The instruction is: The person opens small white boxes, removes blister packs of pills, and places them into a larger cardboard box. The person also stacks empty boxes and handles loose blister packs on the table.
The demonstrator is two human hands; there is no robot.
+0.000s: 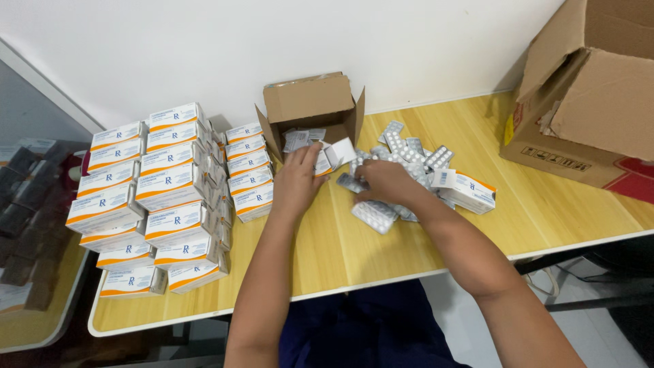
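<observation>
My left hand (pixel 297 178) rests on a small white carton (pixel 334 155) with its flap open, just in front of a small open cardboard box (pixel 310 109) holding folded leaflets. My right hand (pixel 385 181) presses down on a pile of silver blister strips (pixel 409 153) and grips one strip (pixel 350 182) at its left edge. More strips (pixel 373 215) lie below that hand. Another white and orange carton (pixel 466 190) lies on its side right of the pile.
Stacks of white and orange cartons (pixel 163 197) fill the left part of the wooden table (pixel 531 211). A large open cardboard box (pixel 586 95) stands at the back right. A dark shelf with boxes (pixel 27 204) is at the far left.
</observation>
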